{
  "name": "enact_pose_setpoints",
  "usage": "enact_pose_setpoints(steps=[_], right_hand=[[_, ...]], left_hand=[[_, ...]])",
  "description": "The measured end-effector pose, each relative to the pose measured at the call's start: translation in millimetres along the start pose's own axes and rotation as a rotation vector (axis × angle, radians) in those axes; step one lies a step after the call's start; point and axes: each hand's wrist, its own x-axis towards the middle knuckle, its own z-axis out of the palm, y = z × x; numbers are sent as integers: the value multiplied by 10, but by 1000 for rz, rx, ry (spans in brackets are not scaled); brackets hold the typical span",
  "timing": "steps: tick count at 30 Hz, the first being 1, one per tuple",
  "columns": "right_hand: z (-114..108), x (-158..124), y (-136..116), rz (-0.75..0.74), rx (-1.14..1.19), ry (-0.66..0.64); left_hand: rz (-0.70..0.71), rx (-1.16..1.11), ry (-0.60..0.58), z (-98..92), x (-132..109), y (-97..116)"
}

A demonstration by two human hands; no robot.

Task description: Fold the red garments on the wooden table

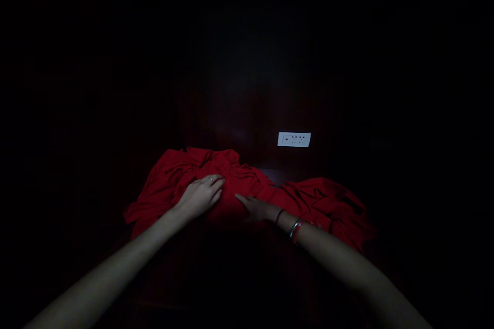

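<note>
A crumpled red cloth garment (247,182), with gathered folds along its upper middle, spreads across the surface in front of me. My left hand (200,196), wearing a ring, rests on its left-middle part, fingers extended over the fabric and thumb a little apart. On the middle of the cloth lies my right hand (255,208), its thumb stretched toward the left hand; its other fingers are partly lost in shadow. A dark band and bracelets (296,230) circle the right wrist. Both hands touch the fabric, and neither visibly grips it.
A white socket plate (294,139) is set in the dark upright surface behind the cloth. Loose folds bunch at the right (328,205) and left (162,179) ends of the garment. Deep darkness hides the surroundings and the edges of the supporting surface.
</note>
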Motion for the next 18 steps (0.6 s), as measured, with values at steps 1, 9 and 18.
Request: enact_pose_setpoints(steps=[1, 9, 18], right_hand=[[125, 21, -63, 6, -109, 24], [-1378, -564, 407, 133, -275, 638], [-2370, -1506, 973, 529, -95, 845]], left_hand=[[-41, 9, -30, 122, -7, -124], [-185, -79, -71, 634, 62, -423], [49, -208, -103, 948, 435, 502]])
